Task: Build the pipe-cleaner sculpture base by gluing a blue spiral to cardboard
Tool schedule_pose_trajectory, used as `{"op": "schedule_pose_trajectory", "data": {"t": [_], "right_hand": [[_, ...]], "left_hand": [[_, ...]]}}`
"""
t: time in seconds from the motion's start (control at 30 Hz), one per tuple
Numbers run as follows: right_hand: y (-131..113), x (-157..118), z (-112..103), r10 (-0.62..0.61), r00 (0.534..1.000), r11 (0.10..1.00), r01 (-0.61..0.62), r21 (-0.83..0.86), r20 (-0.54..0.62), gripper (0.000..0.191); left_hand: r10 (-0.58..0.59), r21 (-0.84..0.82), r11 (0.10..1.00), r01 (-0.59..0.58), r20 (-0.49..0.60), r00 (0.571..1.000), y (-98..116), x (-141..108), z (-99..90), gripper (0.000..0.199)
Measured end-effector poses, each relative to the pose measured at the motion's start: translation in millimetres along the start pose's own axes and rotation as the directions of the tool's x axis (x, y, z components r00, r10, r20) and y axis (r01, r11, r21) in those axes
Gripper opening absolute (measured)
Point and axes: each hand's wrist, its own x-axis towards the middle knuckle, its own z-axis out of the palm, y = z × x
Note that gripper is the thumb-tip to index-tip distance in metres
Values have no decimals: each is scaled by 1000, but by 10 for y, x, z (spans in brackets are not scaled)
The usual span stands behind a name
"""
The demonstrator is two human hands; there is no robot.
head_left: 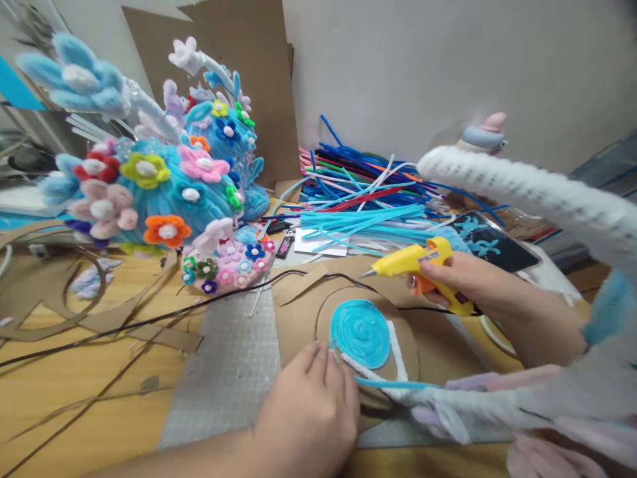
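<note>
A yellow hot glue gun [411,260] is in my right hand [468,282], fingers wrapped round its handle near the orange trigger. The nozzle points left, above the cardboard. My left hand [311,401] is closed at the lower left edge of a flat blue pipe cleaner spiral [361,334], fingers bent down over the strand. From under these fingers a loose blue pipe cleaner [398,384] runs off to the right. The fingertips are partly hidden. Beneath the spiral lies a cardboard disc [405,332], with white pipe cleaner pieces [397,348] beside the spiral.
Flower-covered blue pipe cleaner pieces [169,179] stand at left. Behind the cardboard lies a pile of coloured pipe cleaners [363,192]. A phone [490,242] rests at right. A white fuzzy arch [517,176] curves across the right foreground. A black cord [199,302] crosses the table.
</note>
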Motion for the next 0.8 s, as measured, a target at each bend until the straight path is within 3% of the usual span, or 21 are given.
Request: {"op": "schedule_pose_trajectory", "data": {"t": [0.17, 0.27, 0.37, 0.43, 0.47, 0.5, 0.57, 0.67, 0.8], "right_hand": [[274, 142, 147, 87, 996, 990, -83, 112, -32, 48], [381, 117, 192, 112, 974, 993, -102, 59, -195, 37], [365, -18, 192, 11, 941, 1000, -16, -12, -339, 22], [274, -124, 197, -176, 965, 984, 175, -25, -195, 15], [214, -165, 208, -308, 951, 951, 308, 4, -26, 15], [151, -194, 228, -420, 899, 908, 415, 60, 128, 17], [34, -208, 296, -569, 764, 822, 541, 178, 306, 23], [-71, -156, 446, -690, 644, 723, 626, 290, 330, 32], [-69, -83, 625, -798, 540, 602, 714, 358, 268, 33]], "left_hand": [[-11, -10, 1000, 11, -8, 1000, 3, -9, 26, 25], [-18, -25, 1000, 18, -35, 999, -1, -7, 35, 27], [-25, -40, 999, 23, -54, 998, -10, 2, 28, 29], [-41, -65, 997, 37, -55, 998, -17, 10, 16, 30], [-51, -80, 996, 47, -58, 997, -21, 16, 10, 30], [-62, -94, 994, 56, -64, 996, -25, 22, 4, 30], [-83, -115, 991, 74, -75, 994, -32, 36, -5, 32], [-89, -137, 988, 77, -83, 993, -39, 55, -9, 33], [-84, -152, 986, 69, -95, 992, -35, 61, 7, 34]]}}
